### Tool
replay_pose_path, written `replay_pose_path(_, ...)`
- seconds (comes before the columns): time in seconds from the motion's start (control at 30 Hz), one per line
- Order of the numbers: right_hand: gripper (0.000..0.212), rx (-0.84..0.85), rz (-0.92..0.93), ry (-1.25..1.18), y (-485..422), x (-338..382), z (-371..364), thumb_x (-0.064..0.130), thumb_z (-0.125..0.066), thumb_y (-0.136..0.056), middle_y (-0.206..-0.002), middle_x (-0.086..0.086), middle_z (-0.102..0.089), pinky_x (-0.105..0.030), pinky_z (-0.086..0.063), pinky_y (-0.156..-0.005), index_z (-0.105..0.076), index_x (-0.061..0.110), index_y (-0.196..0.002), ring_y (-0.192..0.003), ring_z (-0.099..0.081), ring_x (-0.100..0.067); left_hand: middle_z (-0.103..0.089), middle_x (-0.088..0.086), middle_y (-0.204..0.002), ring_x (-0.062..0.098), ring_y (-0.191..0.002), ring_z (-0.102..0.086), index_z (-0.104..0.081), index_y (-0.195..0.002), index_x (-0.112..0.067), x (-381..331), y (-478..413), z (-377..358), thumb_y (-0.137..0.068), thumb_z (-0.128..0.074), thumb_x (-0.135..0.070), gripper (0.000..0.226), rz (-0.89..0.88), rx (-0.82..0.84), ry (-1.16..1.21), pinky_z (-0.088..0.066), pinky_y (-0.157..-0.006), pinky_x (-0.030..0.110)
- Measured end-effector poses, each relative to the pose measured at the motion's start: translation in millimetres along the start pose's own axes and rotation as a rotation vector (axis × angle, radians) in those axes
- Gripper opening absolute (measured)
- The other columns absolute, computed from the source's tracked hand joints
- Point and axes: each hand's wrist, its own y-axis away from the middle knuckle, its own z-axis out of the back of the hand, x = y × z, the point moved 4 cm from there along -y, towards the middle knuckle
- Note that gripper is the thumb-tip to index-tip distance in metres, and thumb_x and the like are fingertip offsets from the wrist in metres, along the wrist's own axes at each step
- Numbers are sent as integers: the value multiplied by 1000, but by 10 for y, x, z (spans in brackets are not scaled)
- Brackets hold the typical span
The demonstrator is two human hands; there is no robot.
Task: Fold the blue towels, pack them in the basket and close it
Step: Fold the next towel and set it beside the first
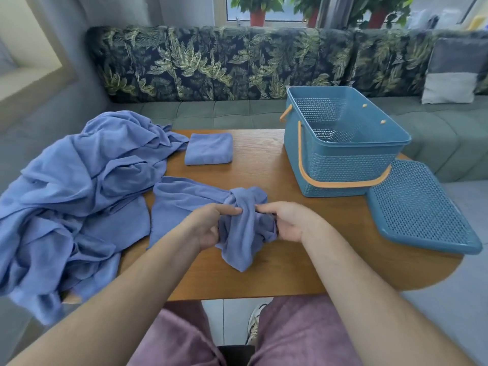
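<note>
A bunched blue towel [241, 233] lies at the middle of the wooden table [264, 276], one end trailing flat to the left. My left hand [208, 224] grips its left side and my right hand [287, 220] grips its right side, fingertips close together on top. One folded blue towel [208, 148] sits at the table's far side. A pile of unfolded blue towels [79, 194] covers the table's left end and hangs over the edge. The blue basket [340, 165] with an orange handle stands open at the right, its inside bare. Its blue lid [420, 207] lies beside it.
A green sofa [211, 112] with leaf-print back cushions runs behind the table. A grey and white pillow [454, 72] leans at its right end. Potted plants [257, 11] stand on the window sill. My knees in pink trousers [303, 336] are under the table's near edge.
</note>
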Motion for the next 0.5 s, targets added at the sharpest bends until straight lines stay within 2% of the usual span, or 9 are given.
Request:
replay_pose_path(0.07, 38, 43, 19, -27, 42, 65, 5, 24, -73, -91, -118, -15, -71, -48, -54, -95, -70, 4, -122, -106, -69, -32, -74, 12, -113, 23, -97, -73, -67, -120, -7, -104, 94, 81, -94, -66, -18, 29, -39, -19, 58, -56, -77, 39)
replay_pose_path(0.13, 41, -1, 119, -89, 98, 233, 27, 24, -73, -89, -122, -18, -70, -52, -48, -103, -69, 2, -124, -112, -66, -33, -75, 12, -109, 24, -91, -75, -71, -109, -7, -242, 183, 173, -96, -64, -28, 26, -105, -41, 138, -54, -81, 43)
replay_pose_path(0.17, 39, -40, 184, -129, 140, 336, 44, 24, -73, -90, -120, -18, -71, -51, -49, -101, -69, 1, -122, -109, -68, -31, -75, 13, -107, 25, -88, -75, -74, -101, -7, -314, 215, 227, -97, -61, -30, 26, -137, -48, 179, -53, -82, 43)
replay_pose_path(0.23, 27, -106, 308, -209, 238, 546, 92, 19, -68, -94, -112, -16, -74, -42, -56, -86, -70, 1, -114, -97, -71, -25, -76, 12, -102, 26, -87, -75, -77, -91, -7, -482, 291, 349, -101, -56, -30, 32, -207, -68, 242, -53, -83, 43)
replay_pose_path(0.33, 16, -155, 445, -223, 429, 871, 111, 11, -64, -96, -98, -10, -74, -34, -54, -71, -69, 2, -108, -87, -70, -20, -73, 12, -117, 26, -104, -71, -68, -122, -4, -766, 397, 535, -102, -54, -28, 35, -321, -111, 249, -54, -87, 41)
replay_pose_path(0.37, 18, -172, 486, -198, 502, 976, 106, 9, -64, -95, -96, -9, -72, -33, -51, -70, -68, 2, -111, -85, -68, -20, -70, 12, -122, 25, -107, -70, -64, -129, -4, -870, 446, 585, -101, -54, -28, 37, -356, -129, 241, -55, -88, 41)
replay_pose_path(0.43, 25, -221, 555, -148, 643, 1163, 97, 4, -65, -93, -97, -15, -71, -35, -50, -70, -65, -3, -117, -82, -68, -21, -67, 13, -128, 25, -105, -67, -62, -129, -4, -1091, 558, 660, -101, -56, -26, 37, -425, -165, 206, -53, -91, 40)
replay_pose_path(0.5, 33, -246, 604, -139, 782, 1329, 83, 3, -67, -91, -107, -22, -70, -37, -52, -76, -61, -9, -121, -88, -69, -25, -69, 14, -118, 24, -94, -67, -59, -121, -9, -1313, 690, 673, -100, -55, -24, 26, -479, -163, 157, -55, -85, 35)
